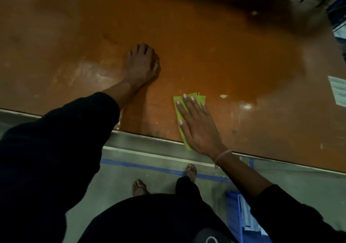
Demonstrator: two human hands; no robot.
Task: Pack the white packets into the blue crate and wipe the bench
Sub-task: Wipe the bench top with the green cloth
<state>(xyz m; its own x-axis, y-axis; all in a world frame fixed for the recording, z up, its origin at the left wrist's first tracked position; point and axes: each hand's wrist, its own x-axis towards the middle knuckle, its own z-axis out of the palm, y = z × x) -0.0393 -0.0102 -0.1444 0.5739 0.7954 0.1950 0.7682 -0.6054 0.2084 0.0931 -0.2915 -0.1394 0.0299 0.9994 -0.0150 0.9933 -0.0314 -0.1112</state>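
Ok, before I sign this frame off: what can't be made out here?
- Blue crate, head view: cut off by the bottom edge and covered by the right sleeve; packet count unreadable.
- Green cloth: mostly under the right hand.
- Left hand: curled fingers hide whether it holds anything.
- Paper at the right edge: cropped, print blurred.
- Bench far corner: motion blurred.

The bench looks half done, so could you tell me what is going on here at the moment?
A person is wiping the orange bench. The right hand presses a green cloth flat near the front edge, its fingers straight. The left hand rests on the bench farther in, fingers curled, holding nothing visible. A small white scrap lies just right of the cloth. The blue crate stands on the floor by the person's right leg, with white packets already inside.
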